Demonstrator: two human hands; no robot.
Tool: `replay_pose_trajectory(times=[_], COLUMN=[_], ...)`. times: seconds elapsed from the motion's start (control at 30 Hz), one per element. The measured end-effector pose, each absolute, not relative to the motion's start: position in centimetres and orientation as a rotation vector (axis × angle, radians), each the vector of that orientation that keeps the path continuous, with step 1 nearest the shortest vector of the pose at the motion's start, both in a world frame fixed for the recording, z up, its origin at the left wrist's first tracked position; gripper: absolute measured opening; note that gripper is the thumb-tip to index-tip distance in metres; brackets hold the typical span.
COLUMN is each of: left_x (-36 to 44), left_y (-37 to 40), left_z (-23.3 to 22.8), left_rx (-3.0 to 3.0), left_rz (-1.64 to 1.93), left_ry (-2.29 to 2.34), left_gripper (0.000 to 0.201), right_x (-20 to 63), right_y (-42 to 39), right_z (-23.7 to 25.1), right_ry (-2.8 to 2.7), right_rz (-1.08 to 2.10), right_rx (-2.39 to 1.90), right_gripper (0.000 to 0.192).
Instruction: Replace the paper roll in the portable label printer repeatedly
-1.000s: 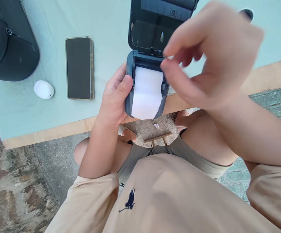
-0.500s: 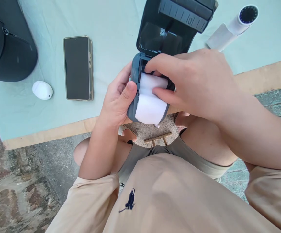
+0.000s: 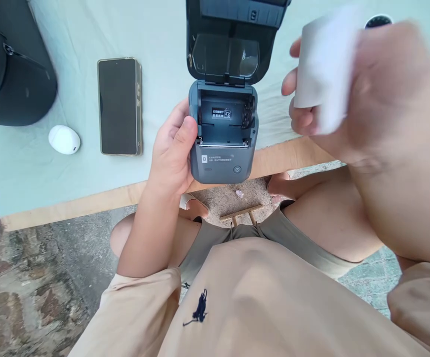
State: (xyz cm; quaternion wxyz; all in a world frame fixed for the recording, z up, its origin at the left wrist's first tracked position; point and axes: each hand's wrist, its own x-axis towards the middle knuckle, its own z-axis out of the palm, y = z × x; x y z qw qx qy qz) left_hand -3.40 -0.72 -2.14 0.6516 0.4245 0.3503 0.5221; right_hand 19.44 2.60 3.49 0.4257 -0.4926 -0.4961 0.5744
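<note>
1. The left hand grips the portable label printer by its left side, thumb on top, over the tabletop's near edge.
2. The printer's lid stands open beyond its paper compartment, where a printed label shows.
3. To the right, the right hand, blurred, has its fingers around the white paper roll, apart from the printer.
4. Left of the printer lie a smartphone and a white oval case.
5. A black zippered bag stands at far left.
</note>
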Motion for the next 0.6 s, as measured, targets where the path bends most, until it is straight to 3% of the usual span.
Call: replay_pose_trajectory(times=[0.2, 0.37, 0.6], left_x=[-3.3, -3.2, -3.2], left_y=[-0.4, -0.4, -0.4], left_z=[-1.9, -2.1, -2.2], left_rx=[1.0, 1.042, 1.068], left_rz=[1.173, 1.199, 1.239], left_ry=[0.827, 0.886, 0.858], left_gripper=[0.053, 0.055, 0.047], right_x=[21.0, 21.8, 21.6], right_y=[1.6, 1.3, 1.4], right_z=[1.8, 1.8, 1.0], right_ry=[-1.461, -1.961, -2.14], right_rz=[1.234, 0.775, 0.647], right_rx=[-1.346, -1.385, -1.535], right_gripper=[0.059, 0.031, 0.051])
